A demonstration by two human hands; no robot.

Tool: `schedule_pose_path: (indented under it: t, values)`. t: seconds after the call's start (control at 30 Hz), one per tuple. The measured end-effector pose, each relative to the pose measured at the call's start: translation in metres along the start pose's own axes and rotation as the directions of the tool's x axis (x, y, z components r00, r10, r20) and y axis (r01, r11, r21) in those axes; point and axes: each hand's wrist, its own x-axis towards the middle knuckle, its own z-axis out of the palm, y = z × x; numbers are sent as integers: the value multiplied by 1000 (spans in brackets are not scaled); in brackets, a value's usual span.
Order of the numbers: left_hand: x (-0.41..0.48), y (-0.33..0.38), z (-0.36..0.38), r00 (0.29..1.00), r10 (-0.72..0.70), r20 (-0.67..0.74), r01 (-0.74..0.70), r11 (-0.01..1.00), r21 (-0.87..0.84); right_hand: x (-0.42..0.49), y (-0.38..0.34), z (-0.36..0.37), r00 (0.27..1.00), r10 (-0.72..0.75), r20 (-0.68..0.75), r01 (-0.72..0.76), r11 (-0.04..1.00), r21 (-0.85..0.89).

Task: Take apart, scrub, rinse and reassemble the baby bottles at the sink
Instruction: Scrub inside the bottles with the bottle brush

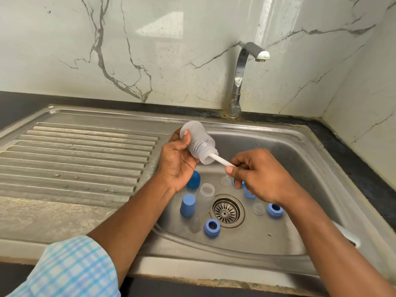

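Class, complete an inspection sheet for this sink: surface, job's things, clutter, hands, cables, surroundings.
Surface: steel sink, ribbed drainboard, stained.
Job's things: clear bottle tilted, white brush handle in its neck; second bottle, blue caps, blue rings, clear teats in the basin.
Clutter: white object at the sink's right rim, unidentifiable.
Hands: left hand grips the bottle; right hand pinches the handle.
Cables: nothing seen.
Surroundings: tap, no water running; marble wall.

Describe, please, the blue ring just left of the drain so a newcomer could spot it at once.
Start at the steel sink and find the drain strainer in its floor. At its near left lies a light blue ring, hole up. Its twin lies right of the drain; the blue cap is taller and closed.
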Motion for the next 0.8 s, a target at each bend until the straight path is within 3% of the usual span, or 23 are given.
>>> schedule_pose_path:
  t: [0.23,0.4,0.5,0.63,0.8]
  values:
    - [-3,-11,8,994,-83,74,85,996,-19,4,2,9,991,119,66,-128,979,155]
    - [1,-15,8,997,-73,-30,77,982,171,8,5,24,978,148,-148,-171,972,-161]
    - [3,-19,11,994,-30,-109,64,942,330,3,-6,28,974,68,-215,-124,957,-261]
    - [10,-3,6,986,41,-163,1,968,251,2,-9,21,971,9,-240,-71,965,-252]
    - [11,9,-3,990,32,-140,-23,998,60,5,0,5,995,-19,-99,-10,959,-284]
